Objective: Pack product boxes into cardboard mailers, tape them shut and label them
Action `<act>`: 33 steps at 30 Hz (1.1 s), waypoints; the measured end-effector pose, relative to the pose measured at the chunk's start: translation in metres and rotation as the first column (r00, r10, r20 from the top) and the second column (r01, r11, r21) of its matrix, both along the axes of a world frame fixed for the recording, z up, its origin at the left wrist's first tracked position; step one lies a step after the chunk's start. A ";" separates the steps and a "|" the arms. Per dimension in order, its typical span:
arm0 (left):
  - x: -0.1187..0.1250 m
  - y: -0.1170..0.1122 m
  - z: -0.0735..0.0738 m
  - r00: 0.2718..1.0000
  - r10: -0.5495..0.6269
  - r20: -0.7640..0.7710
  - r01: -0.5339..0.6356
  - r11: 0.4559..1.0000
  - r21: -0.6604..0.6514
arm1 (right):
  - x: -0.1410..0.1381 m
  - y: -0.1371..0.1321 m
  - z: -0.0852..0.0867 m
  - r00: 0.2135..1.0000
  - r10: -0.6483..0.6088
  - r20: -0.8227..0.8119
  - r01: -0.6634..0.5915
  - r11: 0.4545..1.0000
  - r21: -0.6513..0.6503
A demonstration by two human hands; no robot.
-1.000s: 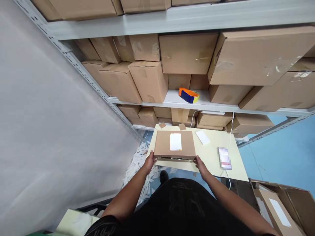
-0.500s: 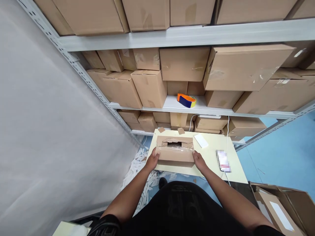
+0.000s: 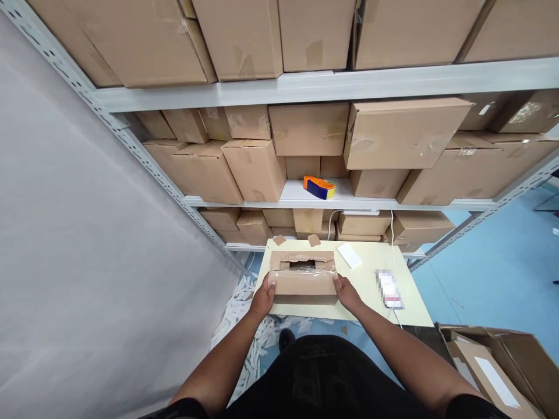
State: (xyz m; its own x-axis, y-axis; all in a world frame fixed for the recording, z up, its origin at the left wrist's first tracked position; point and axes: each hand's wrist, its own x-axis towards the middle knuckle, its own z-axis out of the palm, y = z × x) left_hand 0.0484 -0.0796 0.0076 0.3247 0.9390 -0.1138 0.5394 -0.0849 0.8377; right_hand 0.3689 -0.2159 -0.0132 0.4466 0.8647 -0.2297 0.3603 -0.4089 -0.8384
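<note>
A cardboard box (image 3: 303, 284) with a torn slot in its top and clear tape across it is at the front of the pale yellow table (image 3: 371, 311). My left hand (image 3: 262, 297) grips its left end, thumb on the near top edge. At the right end, my right hand (image 3: 347, 292) holds it the same way. The slot shows a dark inside, and what lies in there cannot be made out. Just beyond the right end rests a white flat rectangular piece (image 3: 349, 256).
A blurred-out phone-like object (image 3: 390, 290) lies on the table's right side. Shelves (image 3: 244, 203) packed with boxes rise behind, with a tape dispenser-like orange and blue item (image 3: 318, 187). An opened carton (image 3: 515, 355) stands lower right; white paper strips (image 3: 238, 308) litter the floor.
The view has shifted, so the shelves and table sit slightly lower and further left. Both hands keep their hold on the box, whose place on the table looks about the same.
</note>
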 end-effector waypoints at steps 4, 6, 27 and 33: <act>0.002 -0.002 0.003 1.000 0.019 -0.007 -0.019 1.000 -0.023 | 0.001 0.000 0.000 0.999 0.017 0.031 -0.016 0.999 -0.030; 0.002 -0.002 0.004 1.000 0.018 -0.011 -0.018 1.000 -0.024 | 0.000 0.000 0.000 1.000 0.008 0.029 -0.007 1.000 -0.030; -0.026 0.026 -0.005 0.969 -0.240 0.054 0.243 0.967 -0.077 | -0.003 -0.022 -0.001 0.923 -0.340 -0.180 0.302 0.930 -0.210; -0.035 0.052 0.008 0.983 -0.163 -0.081 0.168 0.984 0.062 | 0.040 -0.022 -0.015 0.957 -0.275 0.097 0.291 0.899 -0.327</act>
